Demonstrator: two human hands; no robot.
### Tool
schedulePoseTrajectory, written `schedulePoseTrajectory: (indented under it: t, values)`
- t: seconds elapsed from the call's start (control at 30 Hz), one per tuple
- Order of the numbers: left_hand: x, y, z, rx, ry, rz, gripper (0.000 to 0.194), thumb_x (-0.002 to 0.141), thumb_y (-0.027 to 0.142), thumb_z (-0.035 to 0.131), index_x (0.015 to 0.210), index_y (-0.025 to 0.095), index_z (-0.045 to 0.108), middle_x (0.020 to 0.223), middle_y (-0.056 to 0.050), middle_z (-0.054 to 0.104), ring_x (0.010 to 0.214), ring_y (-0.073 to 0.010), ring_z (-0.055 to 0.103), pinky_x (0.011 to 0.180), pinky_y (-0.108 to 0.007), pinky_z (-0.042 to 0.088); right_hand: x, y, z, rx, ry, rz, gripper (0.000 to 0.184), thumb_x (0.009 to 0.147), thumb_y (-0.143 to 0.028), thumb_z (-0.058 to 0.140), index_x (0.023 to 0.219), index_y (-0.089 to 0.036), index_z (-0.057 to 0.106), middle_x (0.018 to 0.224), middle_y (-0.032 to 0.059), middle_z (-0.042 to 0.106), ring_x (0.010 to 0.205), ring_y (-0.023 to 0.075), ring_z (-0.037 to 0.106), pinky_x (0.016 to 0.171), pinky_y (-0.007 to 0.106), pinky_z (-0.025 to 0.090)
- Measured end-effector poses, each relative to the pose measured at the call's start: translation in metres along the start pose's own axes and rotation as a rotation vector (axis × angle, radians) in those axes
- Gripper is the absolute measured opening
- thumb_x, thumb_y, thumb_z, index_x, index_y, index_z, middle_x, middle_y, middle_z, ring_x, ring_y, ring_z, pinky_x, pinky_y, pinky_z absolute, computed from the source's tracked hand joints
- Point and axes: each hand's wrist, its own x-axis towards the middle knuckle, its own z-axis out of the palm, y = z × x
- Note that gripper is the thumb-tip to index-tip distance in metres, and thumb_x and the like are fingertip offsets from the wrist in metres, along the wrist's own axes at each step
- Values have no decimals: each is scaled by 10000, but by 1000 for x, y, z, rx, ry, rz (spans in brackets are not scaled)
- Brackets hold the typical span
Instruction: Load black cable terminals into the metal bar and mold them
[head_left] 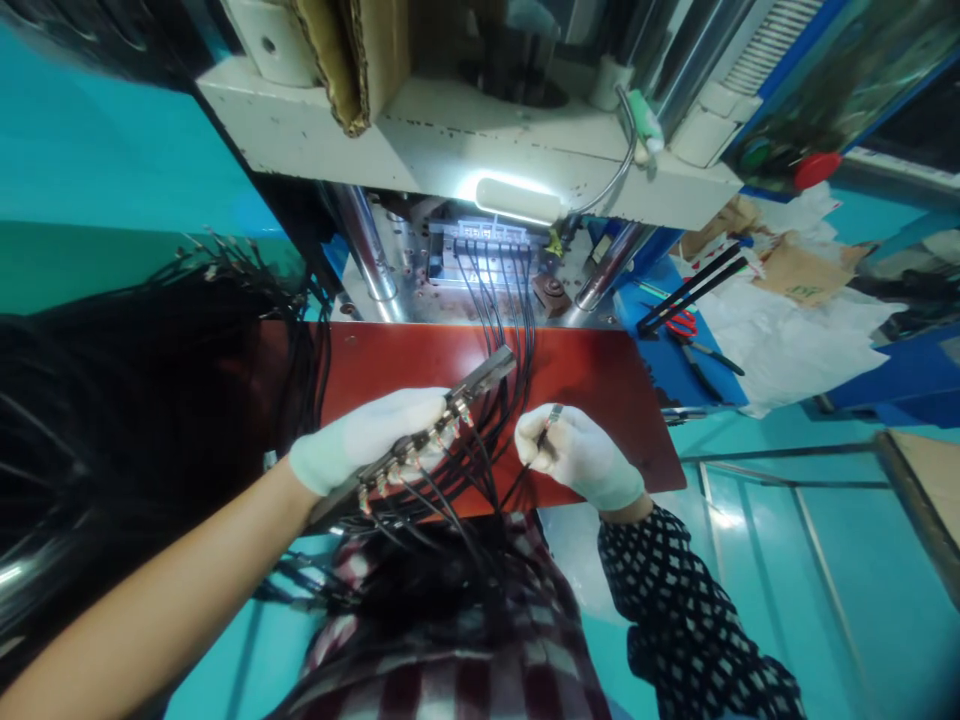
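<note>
One white-gloved left hand is gripping one metal bar, which is slanting over one red-brown board with at least five cable connectors lining its edge. One white-gloved right hand is pinching one connector end near the bar. Behind them, one lamp is lighting one metal mold between two steel columns. Two black rods are lying at the right.

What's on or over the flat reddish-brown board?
Thin black cables cross the board; above it, the white-gloved left hand holds a long grey metal bar, and the white-gloved right hand pinches a cable end. The surface beneath them is hidden.
</note>
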Motion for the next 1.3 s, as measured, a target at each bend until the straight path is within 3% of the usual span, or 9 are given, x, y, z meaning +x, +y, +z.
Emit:
schedulePoseTrajectory:
  t: [0.07,0.13,0.23,0.37,0.53,0.67,0.93,1.1,1.3]
  values:
    - [5,2,1,131,25,59,408,889,553,564,850,150,618,625,-19,539,495,-106,430,404,-212,359,5,-1,6,6,0,-6,500,770,-684,643,763,-184,641,671,11,563,556,106,411,520,261,333]
    - [9,4,1,258,39,133,399,909,529,549,823,147,628,699,-39,582,599,-131,487,520,-229,438,11,-5,13,-33,38,6,407,773,-589,677,758,-182,653,656,6,559,579,116,439,539,265,332]
    - [11,5,1,353,52,177,394,926,513,534,864,142,652,843,-61,624,758,-166,536,680,-262,485,18,-13,24,-299,243,-38,214,778,-375,699,721,-172,665,643,6,580,613,132,479,579,274,350]
    - [10,4,3,307,52,139,421,934,530,510,936,130,639,867,-56,609,773,-170,528,650,-270,466,24,-16,36,-537,443,-156,182,793,-301,663,666,-181,615,604,-27,514,590,121,413,569,270,329]
    - [9,5,5,292,42,120,430,922,557,510,894,135,590,802,-17,556,704,-139,493,600,-247,425,26,-16,39,-592,463,-153,211,793,-280,638,620,-192,556,579,-38,474,579,120,396,553,259,326]
    - [8,5,7,403,104,93,422,917,571,505,786,170,492,697,30,465,590,-105,442,516,-219,366,28,-17,36,-609,436,-135,213,795,-286,637,620,-191,563,587,-29,494,587,126,415,557,261,339]
    - [18,-7,5,581,188,120,416,938,577,459,788,189,463,660,34,475,582,-117,482,512,-217,364,33,-11,22,-667,380,-163,209,848,-314,631,684,-187,603,636,-18,544,605,132,453,576,265,366]
    - [19,-10,4,550,183,126,442,936,594,449,755,191,442,634,41,456,560,-115,465,509,-223,351,24,-7,22,-940,402,-273,147,888,-291,600,867,-182,695,780,34,661,642,150,552,645,283,434]
    - [18,-7,7,629,209,150,450,948,583,435,748,180,436,687,41,433,623,-112,444,560,-229,342,26,0,30,-1206,537,-441,171,879,-232,579,735,-190,662,684,23,622,611,141,535,637,285,402]
